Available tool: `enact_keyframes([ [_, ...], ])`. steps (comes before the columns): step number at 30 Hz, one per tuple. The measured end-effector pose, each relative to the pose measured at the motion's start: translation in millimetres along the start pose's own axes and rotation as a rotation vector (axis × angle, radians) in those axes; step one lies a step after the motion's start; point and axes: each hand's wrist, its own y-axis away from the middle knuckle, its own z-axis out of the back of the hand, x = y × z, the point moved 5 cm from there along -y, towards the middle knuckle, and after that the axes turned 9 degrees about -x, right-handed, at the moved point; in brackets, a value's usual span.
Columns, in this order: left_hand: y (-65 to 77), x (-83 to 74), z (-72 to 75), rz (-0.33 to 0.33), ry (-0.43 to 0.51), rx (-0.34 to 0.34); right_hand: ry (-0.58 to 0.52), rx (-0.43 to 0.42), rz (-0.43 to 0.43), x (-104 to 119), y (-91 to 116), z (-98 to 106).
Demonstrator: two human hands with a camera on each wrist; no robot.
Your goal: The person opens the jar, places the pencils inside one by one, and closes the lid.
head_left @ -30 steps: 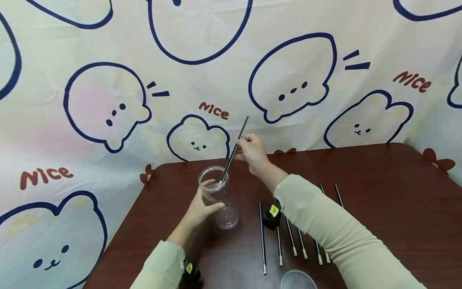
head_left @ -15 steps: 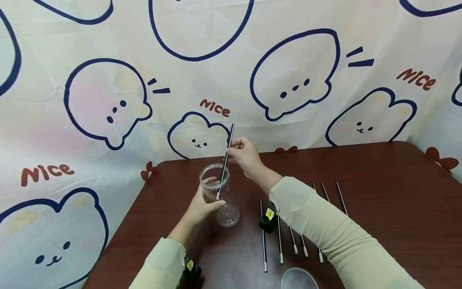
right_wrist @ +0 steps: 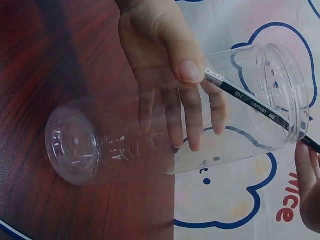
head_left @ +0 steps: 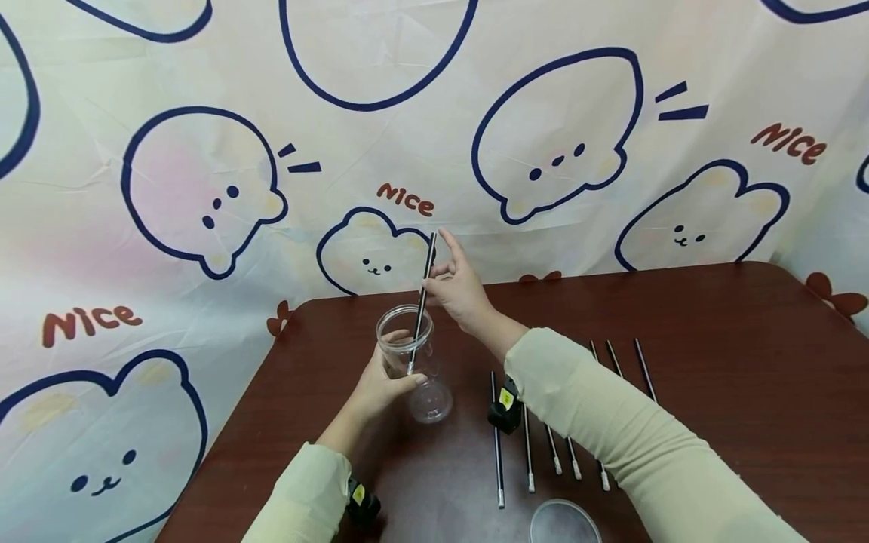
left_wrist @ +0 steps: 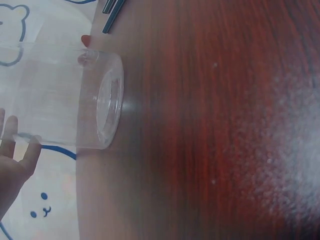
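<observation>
My left hand (head_left: 380, 386) is wrapped around a clear plastic jar (head_left: 429, 400), which is tilted and has an open mouth. In the right wrist view, that hand's fingers show through the jar wall (right_wrist: 135, 155). A dark pencil (head_left: 422, 302) stands partly inside the jar, its silver-and-white end down and its other end above the rim. My right hand (head_left: 463, 290) pinches the pencil above the mouth, the index finger stretched upward away from it. The left wrist view shows the jar's base (left_wrist: 112, 107) just off the tabletop, with part of the left hand (left_wrist: 17, 170) at the edge.
Several more pencils (head_left: 498, 452) lie side by side on the brown table (head_left: 733, 377), some partly under the right sleeve (head_left: 611, 407). A clear round lid (head_left: 565, 520) lies at the near edge of view. A printed cloth (head_left: 577, 249) hangs behind the table.
The right hand has moved left and lowered the pencil's end from the jar's mouth into the jar. Its index finger has lifted off the pencil. The left hand still holds the jar.
</observation>
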Motion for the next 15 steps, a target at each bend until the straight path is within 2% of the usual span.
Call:
enact_keyframes([
  [8, -1.5, 2.0, 0.3, -0.01, 0.011, 0.009, 0.031, 0.005, 0.054, 2.5, -2.2, 1.2],
  [11, -4.6, 10.1, 1.8, -0.016, 0.04, 0.019, 0.013, -0.011, 0.092, 5.0, -1.7, 0.5],
  [15, -8.8, 21.8, 3.7, -0.017, 0.049, 0.02, 0.044, -0.02, 0.129, 6.6, 0.6, -2.0],
])
